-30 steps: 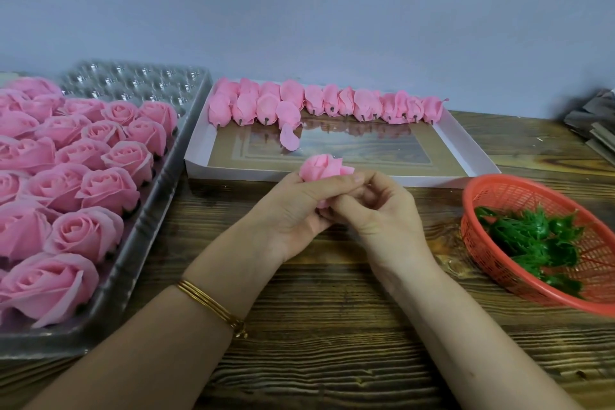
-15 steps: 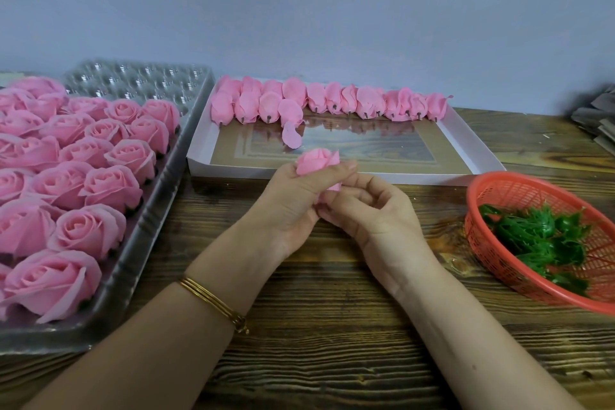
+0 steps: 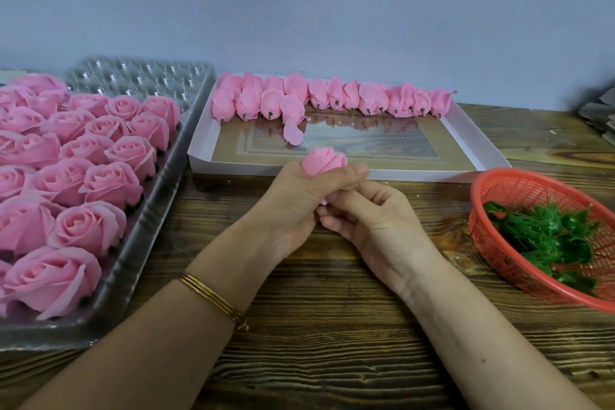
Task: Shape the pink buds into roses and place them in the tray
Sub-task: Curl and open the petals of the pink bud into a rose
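My left hand [image 3: 296, 206] grips a pink bud [image 3: 324, 161] whose top pokes up above my thumb and fingers. Its lower part is hidden inside the fist. My right hand [image 3: 376, 226] sits just below and to the right, fingers curled and pinching at the bud's base. A row of unshaped pink buds [image 3: 332, 98] lies along the far edge of a white shallow box [image 3: 479, 146]. Finished pink roses [image 3: 100, 183] fill the clear plastic tray [image 3: 159, 210] on the left.
A red plastic basket [image 3: 489, 190] with green leaf pieces [image 3: 545, 236] stands at the right. One loose petal [image 3: 293, 134] lies in the white box. The tray's far cells [image 3: 143, 76] hold nothing. Grey stacked items [image 3: 602, 116] sit at the far right edge of the wooden table [image 3: 332, 326].
Both hands have shifted slightly left and away from me with the bud. My left fingers have closed further around it, so less of the bud shows.
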### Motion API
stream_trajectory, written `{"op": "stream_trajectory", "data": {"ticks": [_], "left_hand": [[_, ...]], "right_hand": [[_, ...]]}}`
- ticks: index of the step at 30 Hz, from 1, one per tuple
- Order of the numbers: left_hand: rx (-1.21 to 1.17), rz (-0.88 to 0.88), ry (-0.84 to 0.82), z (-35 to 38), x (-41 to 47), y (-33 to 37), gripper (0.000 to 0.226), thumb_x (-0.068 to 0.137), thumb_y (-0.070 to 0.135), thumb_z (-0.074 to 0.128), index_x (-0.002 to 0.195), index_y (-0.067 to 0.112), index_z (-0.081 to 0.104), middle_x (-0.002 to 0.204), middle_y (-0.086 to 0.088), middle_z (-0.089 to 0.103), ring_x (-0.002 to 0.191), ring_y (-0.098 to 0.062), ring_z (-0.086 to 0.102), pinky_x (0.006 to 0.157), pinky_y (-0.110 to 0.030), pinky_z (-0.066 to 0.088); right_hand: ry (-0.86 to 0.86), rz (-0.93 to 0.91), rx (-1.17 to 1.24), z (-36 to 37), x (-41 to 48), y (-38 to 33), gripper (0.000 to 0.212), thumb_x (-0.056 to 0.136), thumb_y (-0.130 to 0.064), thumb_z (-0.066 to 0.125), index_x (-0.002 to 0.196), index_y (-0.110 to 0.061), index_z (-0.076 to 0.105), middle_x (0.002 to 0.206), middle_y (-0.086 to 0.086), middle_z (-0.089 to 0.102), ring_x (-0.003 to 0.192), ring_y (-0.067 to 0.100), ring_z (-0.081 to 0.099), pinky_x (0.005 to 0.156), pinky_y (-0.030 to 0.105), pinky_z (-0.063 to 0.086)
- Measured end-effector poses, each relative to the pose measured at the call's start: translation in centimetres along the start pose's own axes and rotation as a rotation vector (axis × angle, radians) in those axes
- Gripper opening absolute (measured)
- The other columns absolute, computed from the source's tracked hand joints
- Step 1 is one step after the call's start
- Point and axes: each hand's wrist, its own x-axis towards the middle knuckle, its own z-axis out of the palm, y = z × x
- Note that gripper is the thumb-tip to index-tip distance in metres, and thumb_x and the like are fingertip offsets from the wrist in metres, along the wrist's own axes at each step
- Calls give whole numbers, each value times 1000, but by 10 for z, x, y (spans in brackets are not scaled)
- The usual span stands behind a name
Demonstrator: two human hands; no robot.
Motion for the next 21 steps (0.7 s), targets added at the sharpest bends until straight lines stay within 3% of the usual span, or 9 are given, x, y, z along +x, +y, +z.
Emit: {"op": "stream_trajectory", "data": {"ticks": [3,5,7,10,13,15,16,19,21], "left_hand": [[11,13,24,0,3,-3,41,63,28,81,93,2,73,84,-18,71,72,-23,69,75,-36,53],[28,16,28,-1,4,-5,30,64,26,83,86,6,76,82,-14,73,74,-22,70,84,-41,52],[30,17,13,-1,3,-4,28,67,23,85,86,5,75,83,-15,71,75,-22,69,78,-37,53],[37,24,-14,-1,0,0,50,69,25,79,103,-10,66,80,-16,64,71,-23,60,55,-26,44],[31,36,-49,-1,-2,1,55,72,25,81,110,-11,63,92,-19,52,87,-31,44,66,-35,33],[51,44,-52,1,-4,1,49,72,25,82,105,-9,68,91,-18,58,89,-31,49,73,-38,37],[78,56,-40,1,-5,1,44,73,26,79,101,-8,69,88,-17,62,86,-29,54,74,-37,42],[185,126,17,1,-3,-2,18,85,20,72,82,3,71,77,-9,66,73,-19,62,65,-29,50],[265,178,58,0,-2,-3,19,85,17,73,76,1,67,73,-7,66,68,-14,62,60,-24,51]], "right_hand": [[35,-77,-118,0,-1,2,27,70,5,74,97,2,69,75,7,70,75,16,66,79,27,55],[73,-124,-190,0,-1,3,23,72,9,74,93,2,68,72,4,69,71,14,64,77,27,54],[80,-141,-207,-2,-1,3,16,75,9,72,89,2,67,69,5,66,66,12,60,70,23,51],[28,-78,-166,-1,-2,0,5,81,7,66,83,4,69,72,16,61,69,21,56,69,23,49],[-47,21,-55,-2,0,-4,20,84,7,59,72,-4,71,67,9,65,64,15,62,63,19,54],[-67,80,20,-4,0,-8,14,74,-2,57,81,-2,70,70,11,64,65,17,63,64,23,56],[-66,110,56,-5,0,-9,24,68,-8,53,86,-1,68,72,11,63,67,18,63,64,25,56],[-34,142,91,-5,0,-11,36,63,-19,52,93,-3,65,71,9,63,67,21,63,61,27,56],[-5,154,91,-5,0,-11,41,65,-28,54,97,-4,65,73,10,63,67,21,64,61,28,56]]}}
